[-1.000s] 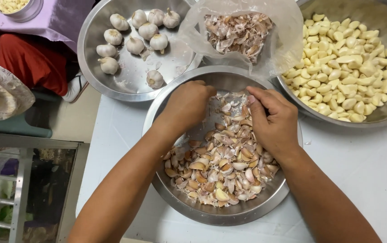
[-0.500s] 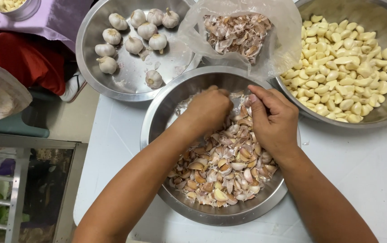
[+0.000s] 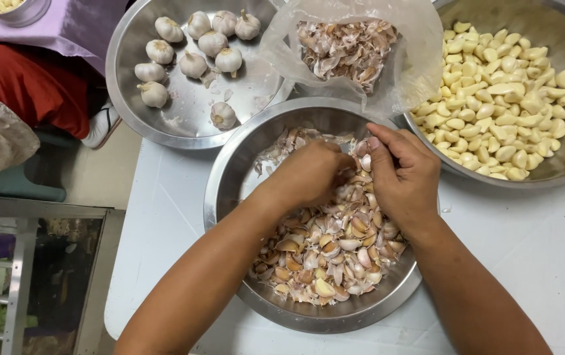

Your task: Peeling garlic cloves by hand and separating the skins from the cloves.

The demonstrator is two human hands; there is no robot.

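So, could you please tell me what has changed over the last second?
The left hand slid right across the garlic cloves in the middle bowl until it met the right hand, which stayed put. Whether either grips a clove is hidden. The garlic bulbs, bag of skins and peeled cloves are unmoved.

There is one camera only, worn on the person's head and looking almost straight down from close above the white counter (image 3: 164,217). Both forearms come in from the bottom edge. The far bowls are cut off by the top edge, and a strip of floor (image 3: 98,177) shows at left.
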